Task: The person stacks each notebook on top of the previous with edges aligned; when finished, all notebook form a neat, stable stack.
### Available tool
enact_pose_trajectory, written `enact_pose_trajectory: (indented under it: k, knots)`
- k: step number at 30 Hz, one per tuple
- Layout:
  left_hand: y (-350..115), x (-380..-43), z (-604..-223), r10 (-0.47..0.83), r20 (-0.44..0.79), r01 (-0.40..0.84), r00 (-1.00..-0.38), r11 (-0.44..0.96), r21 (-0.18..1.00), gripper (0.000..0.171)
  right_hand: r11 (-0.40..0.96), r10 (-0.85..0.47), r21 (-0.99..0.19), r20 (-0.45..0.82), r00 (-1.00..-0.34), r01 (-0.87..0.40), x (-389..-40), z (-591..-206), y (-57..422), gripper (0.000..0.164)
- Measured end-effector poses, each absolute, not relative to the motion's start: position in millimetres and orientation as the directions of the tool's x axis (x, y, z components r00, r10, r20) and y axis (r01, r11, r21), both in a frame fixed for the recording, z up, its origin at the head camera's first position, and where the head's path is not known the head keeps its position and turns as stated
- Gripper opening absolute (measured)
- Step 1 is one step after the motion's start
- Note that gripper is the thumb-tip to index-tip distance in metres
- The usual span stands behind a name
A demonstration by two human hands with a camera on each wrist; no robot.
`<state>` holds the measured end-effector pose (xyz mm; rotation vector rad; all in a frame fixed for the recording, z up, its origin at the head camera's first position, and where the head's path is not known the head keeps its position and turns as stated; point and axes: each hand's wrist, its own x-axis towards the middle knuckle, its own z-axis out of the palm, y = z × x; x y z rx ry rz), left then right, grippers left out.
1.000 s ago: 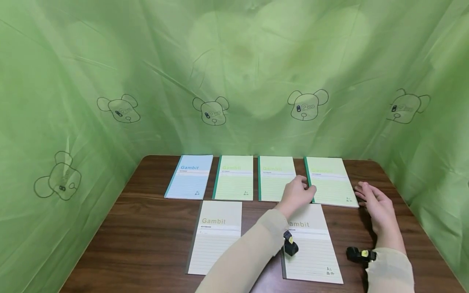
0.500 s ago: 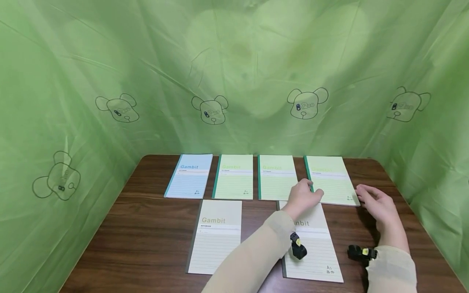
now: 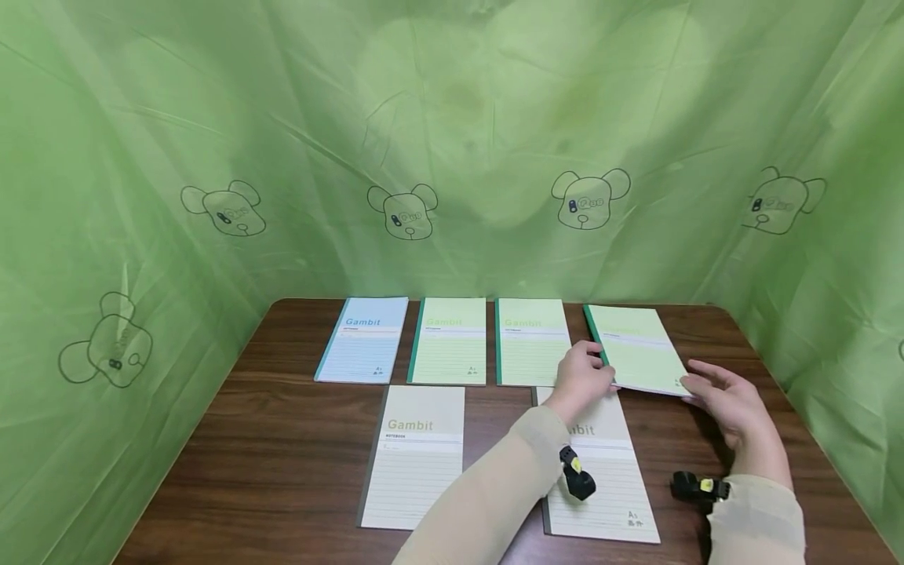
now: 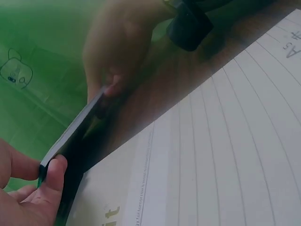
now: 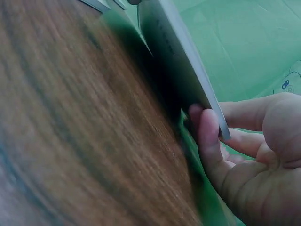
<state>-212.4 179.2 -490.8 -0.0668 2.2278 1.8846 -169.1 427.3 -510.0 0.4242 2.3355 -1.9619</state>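
A light green notebook (image 3: 632, 345) with a dark green spine is at the back right, its near edge lifted and tilted up off the table. My left hand (image 3: 582, 375) pinches its near left corner by the spine. At the near right corner my right hand (image 3: 730, 399) grips it between thumb and fingers. Seen edge-on in the right wrist view, the notebook (image 5: 181, 61) has the right thumb (image 5: 209, 132) on one face and fingers on the other. The left wrist view shows both hands at the ends of its near edge. A white notebook (image 3: 600, 486) lies partly under my left forearm.
To the left in the back row lie two more light green notebooks (image 3: 452, 345) (image 3: 533, 345) and a blue one (image 3: 363, 341). Another white notebook (image 3: 417, 455) is at the front. Green cloth (image 3: 459, 141) surrounds the wooden table (image 3: 282, 463) at the back and sides.
Both hands have closed on the near corners of the light green notebook. Its near edge has risen from flat on the table. My left hand has shifted slightly to the right.
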Motion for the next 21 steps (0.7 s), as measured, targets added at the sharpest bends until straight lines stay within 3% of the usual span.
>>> enact_pose_trajectory:
  k: [2,7,10,14,21]
  knots:
    - [179,-212,-493,0.107,-0.195,-0.170,-0.975,0.211,0.963,0.041,0.182,0.175,-0.948,-0.228,-0.958,0.260,-169,-510,426,0.061]
    - [175,-214,-497,0.108,-0.176,-0.144,-0.978,0.257,0.956,0.045,0.157,0.187,-0.946,-0.252,-0.949,0.282,-169,-509,426,0.021]
    - [171,-214,-498,0.105,-0.153,-0.121,-0.983,0.264,0.957,0.045,0.104,0.161,-0.956,-0.258,-0.953,0.276,-170,-508,425,0.028]
    - [165,-214,-497,0.092,-0.124,-0.096,-0.988,0.264,0.960,0.044,0.064,0.129,-0.965,-0.245,-0.961,0.255,-172,-506,423,0.025]
    - [152,-214,-483,0.052,-0.099,-0.086,-0.994,0.202,0.976,0.046,-0.001,0.107,-0.988,-0.156,-0.982,0.157,-178,-495,404,0.028]
